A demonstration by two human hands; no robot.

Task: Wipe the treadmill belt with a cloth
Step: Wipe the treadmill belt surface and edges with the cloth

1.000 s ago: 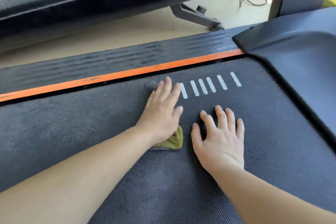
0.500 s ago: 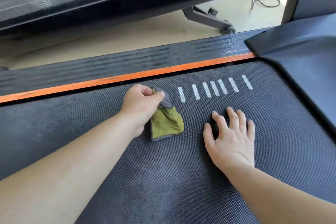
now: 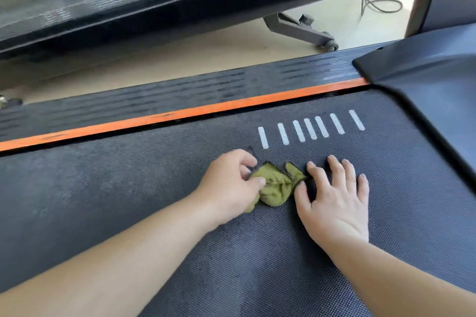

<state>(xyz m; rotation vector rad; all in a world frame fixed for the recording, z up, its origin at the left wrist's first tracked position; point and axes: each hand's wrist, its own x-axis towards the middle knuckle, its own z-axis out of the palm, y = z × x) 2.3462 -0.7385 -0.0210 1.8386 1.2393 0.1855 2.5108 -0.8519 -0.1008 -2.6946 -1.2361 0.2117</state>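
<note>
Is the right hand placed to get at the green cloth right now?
Probably yes: the right hand lies flat on the treadmill belt right beside the green cloth, nothing between them, though the left hand grips its other side.

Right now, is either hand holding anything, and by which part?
The left hand pinches the crumpled olive-green terry cloth at its left, grey-trimmed edge. The right hand rests flat on the black textured treadmill belt, holding nothing.

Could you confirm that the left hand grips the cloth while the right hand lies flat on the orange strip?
Not quite: the head view shows the right hand flat on the belt, not the orange strip; the left hand grips the cloth.
</note>
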